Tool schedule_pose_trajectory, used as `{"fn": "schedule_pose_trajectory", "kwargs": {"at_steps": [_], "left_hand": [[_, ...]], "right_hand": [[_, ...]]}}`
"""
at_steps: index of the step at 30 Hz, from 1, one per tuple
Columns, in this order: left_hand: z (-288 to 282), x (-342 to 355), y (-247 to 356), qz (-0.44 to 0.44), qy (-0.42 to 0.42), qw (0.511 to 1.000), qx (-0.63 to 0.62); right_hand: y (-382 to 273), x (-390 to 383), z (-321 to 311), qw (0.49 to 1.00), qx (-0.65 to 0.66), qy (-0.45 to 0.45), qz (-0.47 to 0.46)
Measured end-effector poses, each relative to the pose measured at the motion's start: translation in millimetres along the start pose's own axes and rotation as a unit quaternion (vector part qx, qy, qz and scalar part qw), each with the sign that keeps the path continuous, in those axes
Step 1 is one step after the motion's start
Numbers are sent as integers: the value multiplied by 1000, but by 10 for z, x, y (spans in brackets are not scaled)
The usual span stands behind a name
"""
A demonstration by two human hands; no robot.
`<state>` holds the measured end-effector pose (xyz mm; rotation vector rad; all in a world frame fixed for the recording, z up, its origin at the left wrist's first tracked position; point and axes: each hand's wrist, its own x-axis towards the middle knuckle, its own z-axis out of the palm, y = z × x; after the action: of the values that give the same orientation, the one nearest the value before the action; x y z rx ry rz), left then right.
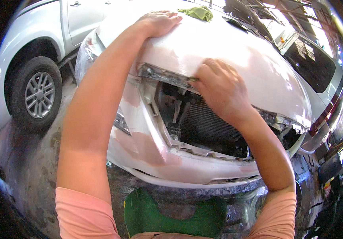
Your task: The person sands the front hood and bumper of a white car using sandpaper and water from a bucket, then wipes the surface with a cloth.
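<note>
A white car hood [235, 51] with pinkish filler patches fills the middle of the view. My left hand [159, 22] lies flat on its top, fingers spread, holding nothing. At the hood's front edge [163, 75], above the open grille gap, my right hand [221, 87] presses down with its fingers curled. Whether something lies under those fingers is hidden. Below the hood, the radiator [207, 123] shows through the opening, and the sanded front bumper [151, 147] has pink filler spots.
A green cloth [197, 12] lies on the hood near the windscreen. A silver pickup with a grey wheel [40, 95] stands at the left, another white vehicle [315, 63] at the right. The concrete floor [32, 167] is wet.
</note>
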<state>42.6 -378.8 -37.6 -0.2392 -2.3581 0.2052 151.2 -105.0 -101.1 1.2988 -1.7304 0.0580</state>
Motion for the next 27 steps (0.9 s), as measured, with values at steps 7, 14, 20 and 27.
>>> {"fn": "schedule_pose_trajectory", "kwargs": {"at_steps": [7,14,20,27], "left_hand": [[91,68,22,-56,-2,998,-41],[-93,-50,29,-24,-38,999,7],[-156,-92,122,-23,-44,999,-8],[63,0,36,-11,-1,1000,-9]], "right_hand": [[-335,648,555,997,-3,62,-34],[-386,575,466,1000,2,7,22],[-409,646,499,1000,2,18,19],[289,-662,-536,995,-9,-44,89]]}}
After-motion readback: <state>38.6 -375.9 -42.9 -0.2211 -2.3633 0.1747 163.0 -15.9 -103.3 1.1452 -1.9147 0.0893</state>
